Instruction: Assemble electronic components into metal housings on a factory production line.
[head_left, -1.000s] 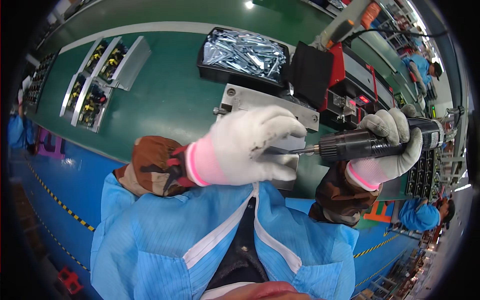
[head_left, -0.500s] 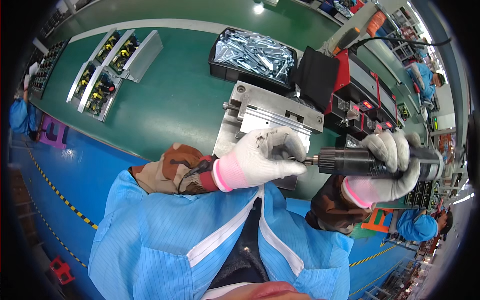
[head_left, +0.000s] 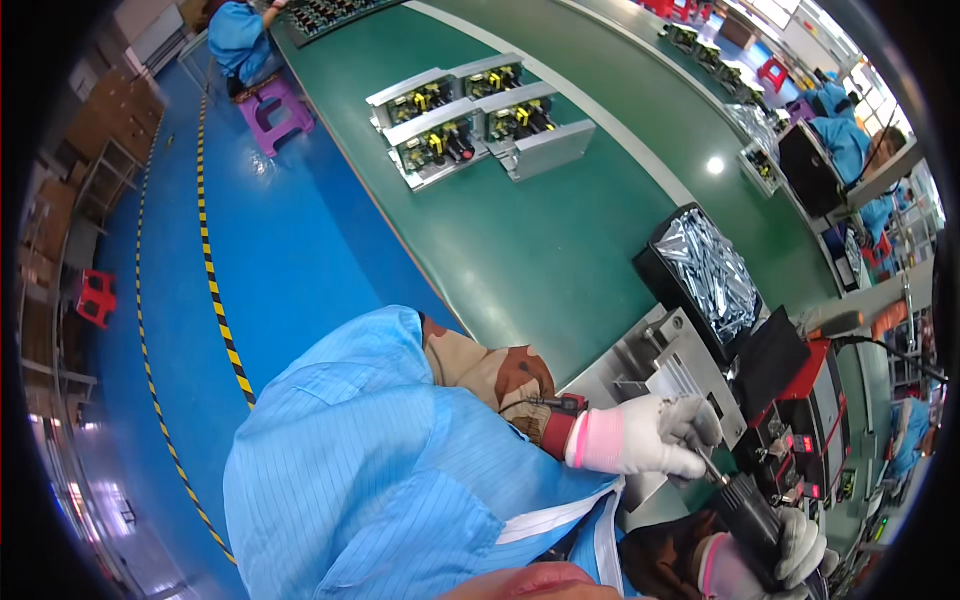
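My right hand [head_left: 797,550], in a white glove with a pink cuff, is wrapped around a black electric screwdriver [head_left: 748,515]. Its bit [head_left: 712,468] points up and left toward my left hand [head_left: 650,437], gloved the same way. The left fingers are pinched at the bit's tip; whatever is between them is too small to make out. Just beyond the left hand lies a steel fixture [head_left: 706,372] with a ribbed silver metal piece [head_left: 670,382] in it, partly covered by my hand.
A black bin of metal strips [head_left: 708,275] stands behind the fixture. Red-and-black boxes with lit displays [head_left: 815,400] are at the right. Several circuit boards in metal brackets [head_left: 440,135] sit on the green bench [head_left: 530,235]. A person in blue [head_left: 238,40] works by a purple stool [head_left: 273,115].
The view has swung left, so the bench and my hands appear farther right and lower. The screwdriver now slants up-left, its bit still at my left fingertips.
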